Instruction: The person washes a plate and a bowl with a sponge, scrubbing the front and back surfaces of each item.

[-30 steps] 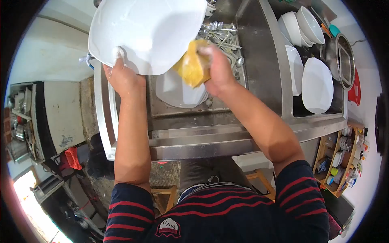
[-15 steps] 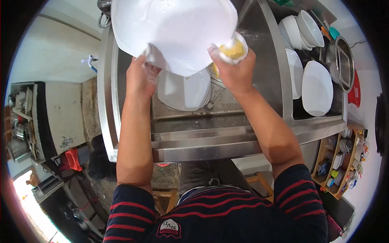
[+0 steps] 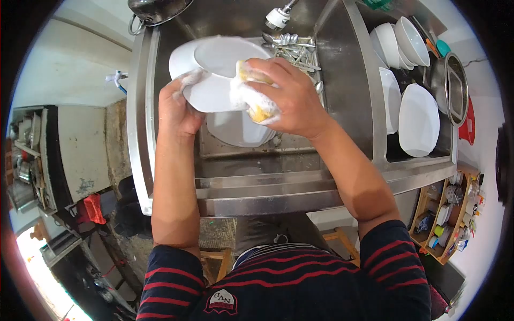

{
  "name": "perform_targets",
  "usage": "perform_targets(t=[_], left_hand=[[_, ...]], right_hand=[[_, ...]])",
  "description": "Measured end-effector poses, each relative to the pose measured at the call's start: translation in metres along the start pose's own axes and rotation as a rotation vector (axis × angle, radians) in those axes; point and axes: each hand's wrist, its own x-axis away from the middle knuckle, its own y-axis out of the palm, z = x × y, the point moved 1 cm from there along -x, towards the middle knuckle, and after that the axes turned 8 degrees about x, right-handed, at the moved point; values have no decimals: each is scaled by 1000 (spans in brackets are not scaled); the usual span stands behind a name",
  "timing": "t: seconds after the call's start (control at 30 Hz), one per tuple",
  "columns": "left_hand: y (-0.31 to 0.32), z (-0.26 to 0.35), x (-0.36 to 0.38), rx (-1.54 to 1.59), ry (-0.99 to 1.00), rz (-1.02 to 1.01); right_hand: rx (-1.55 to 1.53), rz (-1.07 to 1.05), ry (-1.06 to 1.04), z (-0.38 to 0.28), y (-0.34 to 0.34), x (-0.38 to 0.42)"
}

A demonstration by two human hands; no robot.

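A white plate [image 3: 214, 93] is tilted above the steel sink, its underside with a raised ring facing up toward me. My left hand [image 3: 181, 104] grips its left edge, with suds on the thumb. Curled around a soapy yellow sponge [image 3: 261, 112], my right hand [image 3: 289, 96] presses it against the plate's right edge. Beneath the held plate, a stack of white plates [image 3: 241, 131] lies on the sink bottom. Spoons and other cutlery [image 3: 300, 55] are heaped at the back of the sink, partly hidden by my right hand.
A tap head [image 3: 277, 19] hangs over the back of the sink [image 3: 348, 96]. A dark pot [image 3: 158, 10] sits at the back left rim. To the right, a rack area holds white bowls [image 3: 409, 43], a rectangular white dish [image 3: 419, 120] and a steel strainer or pan [image 3: 455, 88].
The plate has come down and toward me and is turned, so its underside now shows. My right hand has moved left with the sponge onto its edge. Cutlery and tap have come into view.
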Motion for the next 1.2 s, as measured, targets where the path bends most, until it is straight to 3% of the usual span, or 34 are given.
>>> perform_targets(t=[0.2,0.27,0.33,0.4,0.47,0.53,0.6,0.67,0.8,0.87,1.0,1.07,1.13,1.2], left_hand=[[14,-6,16,9,44,-51],[18,-10,23,-141,-11,-241],[20,-13,26,-179,-70,-231],[29,-18,31,-386,-95,-285],[30,-22,31,-380,-90,-285],[22,-21,26,-318,-55,-256],[15,-11,22,-215,12,-279],[15,-7,20,-110,76,-304],[17,-8,23,-290,75,-266],[30,-16,35,-429,7,-264],[32,-31,33,-457,-116,-417],[28,-35,32,-533,-128,-417],[30,-38,37,-780,204,-469],[25,-43,32,-852,199,-553]], right_hand=[[25,79,204,12,-3,1],[59,87,254,34,1,9],[40,90,551,49,0,10],[68,154,550,42,7,8],[101,148,461,28,15,5],[72,193,361,13,13,3],[-117,49,84,-10,-1,-3],[-142,13,73,-9,-4,-2],[-144,179,278,26,0,8],[-224,333,765,39,-5,6],[-296,326,619,35,1,6],[-62,313,203,7,4,-3],[-134,270,47,-21,4,-10],[-91,235,42,-12,-1,-10]])
